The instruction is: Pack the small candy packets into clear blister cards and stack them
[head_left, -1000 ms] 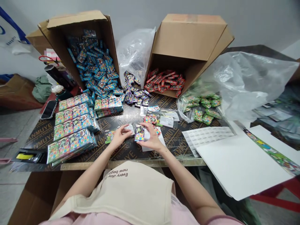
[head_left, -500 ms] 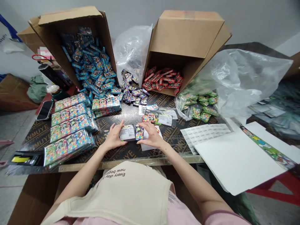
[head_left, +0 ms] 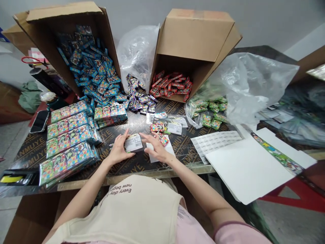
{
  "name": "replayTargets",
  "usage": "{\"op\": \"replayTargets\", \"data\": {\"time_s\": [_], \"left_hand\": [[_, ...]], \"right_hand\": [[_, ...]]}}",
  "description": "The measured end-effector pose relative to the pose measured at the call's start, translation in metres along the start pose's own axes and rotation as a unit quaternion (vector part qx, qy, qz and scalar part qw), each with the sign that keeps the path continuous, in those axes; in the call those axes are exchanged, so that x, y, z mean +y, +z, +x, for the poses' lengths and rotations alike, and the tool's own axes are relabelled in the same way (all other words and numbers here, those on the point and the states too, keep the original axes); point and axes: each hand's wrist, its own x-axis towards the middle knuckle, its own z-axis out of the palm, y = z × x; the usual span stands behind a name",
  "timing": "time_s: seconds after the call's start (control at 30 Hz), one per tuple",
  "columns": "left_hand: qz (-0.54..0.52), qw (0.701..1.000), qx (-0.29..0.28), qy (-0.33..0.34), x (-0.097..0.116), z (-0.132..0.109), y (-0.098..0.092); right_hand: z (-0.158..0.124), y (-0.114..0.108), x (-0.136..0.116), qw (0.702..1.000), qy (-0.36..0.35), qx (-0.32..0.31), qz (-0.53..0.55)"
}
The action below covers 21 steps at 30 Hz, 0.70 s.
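Observation:
My left hand (head_left: 120, 147) grips the left side of a small dark package with a white barcode label (head_left: 133, 142), its thumb at the near edge and fingers at the far edge. Just right of the package, my right hand (head_left: 156, 148) holds nothing I can see, its fingers apart. Behind that hand lie a red packet (head_left: 164, 140) and a sheet of white paper (head_left: 169, 154). Farther back on the table, another red packet (head_left: 157, 127) rests beside a second barcode-labelled package (head_left: 174, 128).
Stacks of wrapped colourful packs (head_left: 66, 160) fill the left side, near a phone (head_left: 40, 121). At the back, one carton (head_left: 113, 51) spills blue packets and another (head_left: 193, 39) red ones. Purple packets (head_left: 142, 99), bagged green packets (head_left: 207, 119) and white sheets (head_left: 243, 169) lie around.
The purple packet between my hands no longer shows. My right hand has opened its fingers and come away from it, while the left keeps hold of the labelled package. The view has shifted slightly.

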Motion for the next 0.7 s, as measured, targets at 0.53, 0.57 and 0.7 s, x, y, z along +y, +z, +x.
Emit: {"op": "replayTargets", "data": {"time_s": [0.53,0.57,0.7], "left_hand": [[-0.351,0.907,0.071,-0.222,0.013,0.023,0.022],[-0.434,0.864,0.057,-0.248,0.019,0.026,0.021],[-0.547,0.787,0.051,-0.282,0.034,0.031,0.021]], "right_hand": [[0.034,-0.004,0.010,0.993,-0.026,0.022,-0.111],[0.032,-0.006,0.000,0.994,-0.063,-0.015,-0.091],[0.023,-0.009,-0.021,0.996,-0.069,-0.017,-0.048]]}}
